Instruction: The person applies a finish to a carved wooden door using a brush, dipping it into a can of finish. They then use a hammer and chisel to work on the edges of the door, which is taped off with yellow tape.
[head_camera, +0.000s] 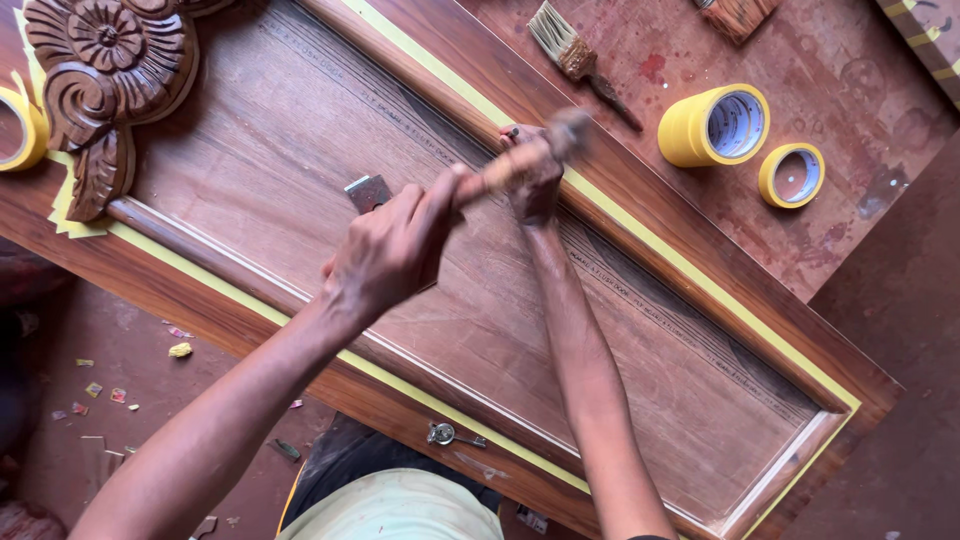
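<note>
My left hand (390, 250) is closed around the wooden handle of a hammer (500, 172). The hammer's head is blurred above the door's raised moulding. My right hand (532, 180) rests on the same moulding just under the hammer head, its fingers pinched on something small that I cannot make out. Both hands are over a long brown wooden door panel (300, 130) that lies flat. Yellow masking tape (700, 285) runs along its frame.
A carved wooden flower (105, 70) sits at the panel's top left. A small metal blade (368, 192) lies on the panel and a key (442, 434) on the near frame. Two yellow tape rolls (715, 125) (792, 175) and two brushes (572, 48) (738, 14) lie at the far right.
</note>
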